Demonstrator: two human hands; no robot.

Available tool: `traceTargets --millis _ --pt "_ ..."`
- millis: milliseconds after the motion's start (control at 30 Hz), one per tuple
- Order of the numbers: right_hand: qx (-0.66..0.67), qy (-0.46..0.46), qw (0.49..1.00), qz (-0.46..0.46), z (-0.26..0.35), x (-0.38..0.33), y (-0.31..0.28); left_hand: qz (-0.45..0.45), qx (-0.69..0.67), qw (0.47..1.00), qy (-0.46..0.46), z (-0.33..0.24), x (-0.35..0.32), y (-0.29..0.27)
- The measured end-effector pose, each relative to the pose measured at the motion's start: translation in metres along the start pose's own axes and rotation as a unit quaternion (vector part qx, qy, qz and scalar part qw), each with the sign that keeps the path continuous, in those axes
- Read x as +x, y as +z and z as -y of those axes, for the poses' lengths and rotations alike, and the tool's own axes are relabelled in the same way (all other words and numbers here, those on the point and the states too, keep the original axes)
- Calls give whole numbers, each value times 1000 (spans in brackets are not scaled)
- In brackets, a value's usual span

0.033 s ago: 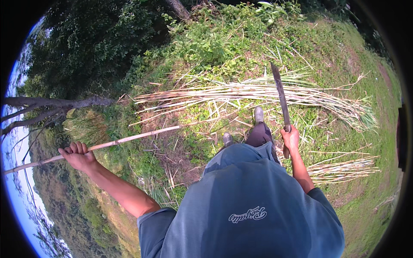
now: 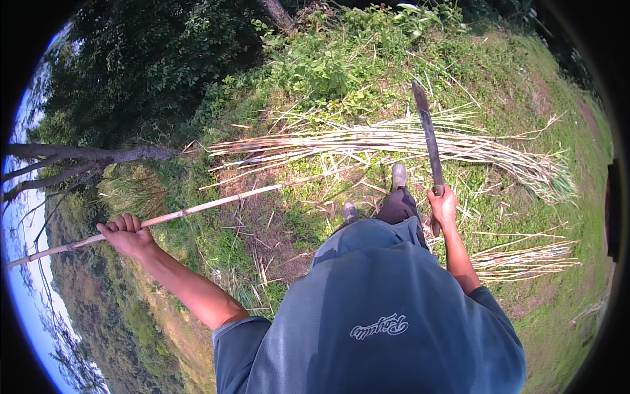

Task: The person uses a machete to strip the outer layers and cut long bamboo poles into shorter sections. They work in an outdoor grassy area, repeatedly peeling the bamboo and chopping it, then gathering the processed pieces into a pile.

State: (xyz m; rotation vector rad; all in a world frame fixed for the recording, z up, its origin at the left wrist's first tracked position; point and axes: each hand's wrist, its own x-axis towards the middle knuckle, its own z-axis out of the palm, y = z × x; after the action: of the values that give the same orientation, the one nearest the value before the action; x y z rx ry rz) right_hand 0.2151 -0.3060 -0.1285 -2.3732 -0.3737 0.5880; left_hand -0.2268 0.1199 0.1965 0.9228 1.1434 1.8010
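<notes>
I have the left hand (image 2: 126, 236) clenched round a long stalk (image 2: 216, 205), left of the big pile (image 2: 367, 141) and on its near side; the stalk slants toward that pile, though I cannot tell whether it touches. My right hand (image 2: 444, 203) grips a machete (image 2: 428, 134) that crosses my view of the big pile. A smaller pile (image 2: 525, 261) lies nearer, below its right end.

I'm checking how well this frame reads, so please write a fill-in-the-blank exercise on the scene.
The machete is in the ____ hand.
Its tip points ____ from the wearer.
The left hand grips just ____ long cane stalk.
The smaller stalk pile lies on the wearer's ____ side.
Missing words: right; away; one; right.
</notes>
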Motion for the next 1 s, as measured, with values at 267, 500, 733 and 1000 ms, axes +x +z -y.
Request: traceTargets --millis 267,500,733,1000 --pt "94 -310 946 -13 150 -42 41 -40 -134 986 -94 63 -4 -56" --pt "12 -357 934 25 116 -65 24 -13 -176 948 -265 131 -82 -20" --pt "-19 -224 974 5 28 -111 -66 25 -197 886 -418 187 -145 -8" --pt "38 22 983 -180 -104 -162 -243 154 -285 870 -371 221 -19 -7"
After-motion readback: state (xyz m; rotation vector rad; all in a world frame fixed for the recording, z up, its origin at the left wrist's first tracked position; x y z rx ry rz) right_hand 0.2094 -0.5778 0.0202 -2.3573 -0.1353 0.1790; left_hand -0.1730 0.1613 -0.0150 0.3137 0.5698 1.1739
